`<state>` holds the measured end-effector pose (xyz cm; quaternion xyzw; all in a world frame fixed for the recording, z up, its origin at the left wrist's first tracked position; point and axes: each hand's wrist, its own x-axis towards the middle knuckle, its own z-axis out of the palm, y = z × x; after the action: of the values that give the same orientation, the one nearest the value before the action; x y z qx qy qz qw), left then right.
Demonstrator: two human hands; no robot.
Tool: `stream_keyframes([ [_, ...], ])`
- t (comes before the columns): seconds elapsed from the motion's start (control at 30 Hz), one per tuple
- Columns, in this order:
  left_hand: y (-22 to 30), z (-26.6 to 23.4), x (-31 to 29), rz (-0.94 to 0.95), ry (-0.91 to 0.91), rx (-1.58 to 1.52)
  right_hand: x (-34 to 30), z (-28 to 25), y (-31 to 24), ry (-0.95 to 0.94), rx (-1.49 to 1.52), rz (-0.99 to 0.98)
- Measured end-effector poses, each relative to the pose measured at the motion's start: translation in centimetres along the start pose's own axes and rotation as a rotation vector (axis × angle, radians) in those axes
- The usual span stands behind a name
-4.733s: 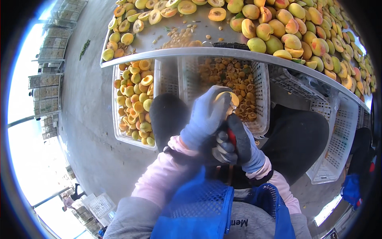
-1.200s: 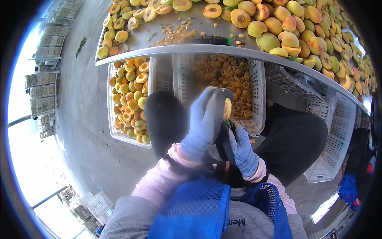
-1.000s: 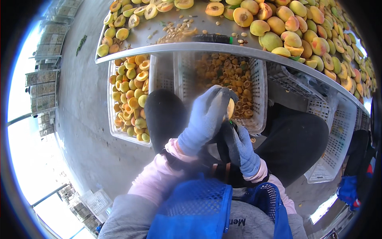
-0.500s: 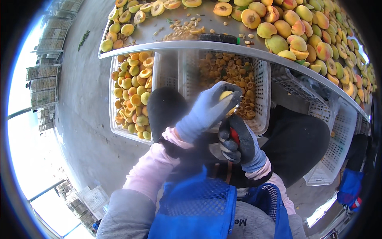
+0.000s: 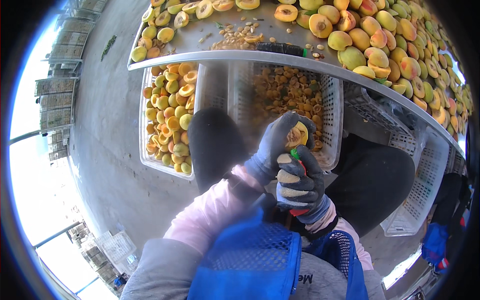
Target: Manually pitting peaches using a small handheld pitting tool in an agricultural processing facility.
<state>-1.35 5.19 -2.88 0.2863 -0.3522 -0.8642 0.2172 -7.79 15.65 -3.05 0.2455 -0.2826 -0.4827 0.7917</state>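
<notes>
**Steel surface heaped with apricots, one fruit held over the crates**

Steel-grey and curved by the lens, the surface point(image 5: 220, 47) runs across the top of the view, its right part piled with whole apricots point(image 5: 400, 55), its left end dotted with halved ones point(image 5: 165, 25) and a scatter of loose pits point(image 5: 237, 37). A dark cylinder with a green end point(image 5: 280, 48) lies near the front edge.

Below the edge stand white slatted crates: the left crate point(image 5: 150, 160) holds apricot halves, the middle crate point(image 5: 330, 150) holds pits, and an empty crate point(image 5: 420, 200) leans at the right. The person's dark-trousered knees sit between them.

Both hands wear grey-blue gloves and meet in front of the middle crate. The left hand point(image 5: 275, 145) is curled around an apricot point(image 5: 297, 135), its cut face showing yellow. The right hand point(image 5: 300, 182) is closed just beneath, touching the left, gripping a small tool point(image 5: 295, 154) whose green and red bits show between the fingers.
</notes>
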Motion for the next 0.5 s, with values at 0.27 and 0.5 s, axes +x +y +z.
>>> stream_keyframes([
  [0.27, 0.0, -1.3, 1.0, 0.369, 0.043, 0.637, -0.5, 0.2, -0.8, 0.048, -0.100, -0.004],
  [0.5, -0.1, -1.3, -0.6, 0.119, 0.056, 0.125, 0.3, 0.3, 0.1, 0.169, -0.058, 0.022],
])
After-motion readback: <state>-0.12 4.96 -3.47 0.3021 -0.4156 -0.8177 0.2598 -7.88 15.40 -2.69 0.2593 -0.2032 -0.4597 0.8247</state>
